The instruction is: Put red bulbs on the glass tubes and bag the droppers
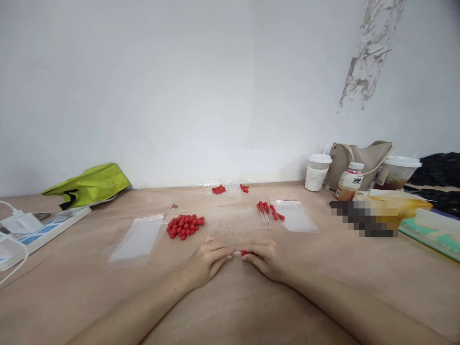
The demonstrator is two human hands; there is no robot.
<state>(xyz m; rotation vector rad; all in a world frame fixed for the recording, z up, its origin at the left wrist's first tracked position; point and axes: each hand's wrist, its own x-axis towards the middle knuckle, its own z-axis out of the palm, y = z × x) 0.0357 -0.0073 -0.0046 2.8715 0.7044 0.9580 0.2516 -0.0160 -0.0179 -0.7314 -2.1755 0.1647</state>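
My left hand (209, 261) pinches a thin clear glass dropper tube (236, 253) lying level close over the table. At the tube's right end sits a red rubber bulb (244, 252), gripped between the thumb and fingers of my right hand (265, 258). How far the tube reaches into the bulb is hidden. Just beyond my hands lies a row of clear glass tubes (232, 221). A heap of loose red bulbs (184, 227) is at the row's left end. Several droppers with red bulbs (270, 210) lie at its right end.
Clear zip bags lie flat at left (138, 239) and right (295, 216). Near the wall is a clear bag (233, 189) with red-bulbed droppers. A power strip (46, 235) and green bag (93, 184) stand left. Right are a cup (317, 173), bottle (349, 181) and handbag (362, 160).
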